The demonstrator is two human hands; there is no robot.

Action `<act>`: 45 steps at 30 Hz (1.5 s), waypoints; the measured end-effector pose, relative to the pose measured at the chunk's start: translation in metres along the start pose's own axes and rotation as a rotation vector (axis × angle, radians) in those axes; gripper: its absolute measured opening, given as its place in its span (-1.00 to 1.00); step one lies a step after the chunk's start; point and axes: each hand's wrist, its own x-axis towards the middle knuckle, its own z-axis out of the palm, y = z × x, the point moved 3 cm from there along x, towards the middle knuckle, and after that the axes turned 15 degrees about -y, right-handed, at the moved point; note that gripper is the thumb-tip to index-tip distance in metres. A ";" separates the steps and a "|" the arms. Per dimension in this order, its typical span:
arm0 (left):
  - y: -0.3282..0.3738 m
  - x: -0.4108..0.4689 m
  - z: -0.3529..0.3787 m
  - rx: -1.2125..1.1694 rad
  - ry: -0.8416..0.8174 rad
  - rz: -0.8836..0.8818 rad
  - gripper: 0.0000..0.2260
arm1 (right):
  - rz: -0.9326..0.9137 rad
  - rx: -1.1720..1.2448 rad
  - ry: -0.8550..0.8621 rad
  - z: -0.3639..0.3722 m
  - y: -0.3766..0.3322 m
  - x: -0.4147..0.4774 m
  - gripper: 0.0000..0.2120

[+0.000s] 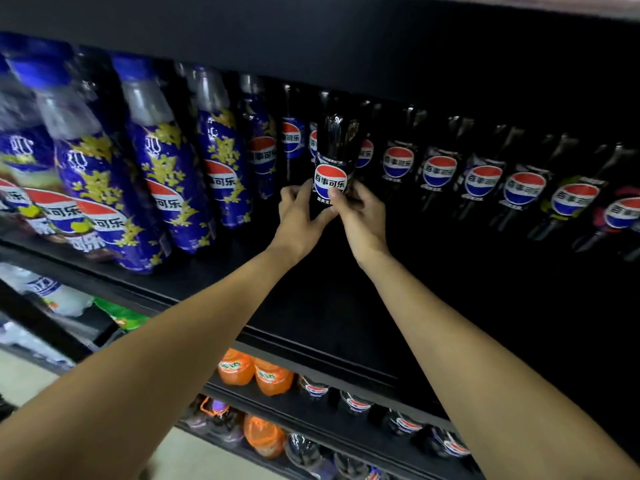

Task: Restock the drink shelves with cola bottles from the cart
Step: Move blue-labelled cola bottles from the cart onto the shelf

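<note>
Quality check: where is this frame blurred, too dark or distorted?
Head view: blue bottles at left are blurred; the cola bottle, left hand and right hand look sharp; the shelf is nearly black at right; wide lens stretches the frame's corners.

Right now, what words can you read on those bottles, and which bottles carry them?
"百事可乐": on the black plastic cola bottle gripped by the left hand and right hand; also on the black bottles in the row to its right.
"可乐": blue bottles with yellow flowers, rest hidden.
Small print below the held bottle's logo, and the labels of the orange bottles: too blurred.
</note>
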 end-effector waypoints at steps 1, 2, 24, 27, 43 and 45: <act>-0.003 0.000 -0.005 0.018 0.024 -0.006 -0.47 | -0.003 -0.015 0.008 0.006 0.002 0.005 -0.83; -0.006 0.000 -0.009 0.029 0.049 -0.007 -0.46 | -0.009 -0.028 0.020 0.011 0.003 0.009 -0.82; -0.031 0.013 -0.042 -0.005 0.064 -0.078 -0.48 | 0.184 -0.358 0.082 0.051 0.049 0.067 -0.59; -0.034 0.014 -0.043 -0.042 0.060 -0.059 -0.47 | 0.181 -0.379 0.104 0.050 0.049 0.071 -0.56; -0.019 -0.014 -0.040 0.047 -0.006 -0.009 -0.48 | 0.171 -0.673 0.087 0.042 0.023 0.031 -0.62; -0.014 -0.028 -0.038 0.158 -0.014 0.031 -0.52 | 0.141 -0.814 0.062 0.036 0.013 0.017 -0.63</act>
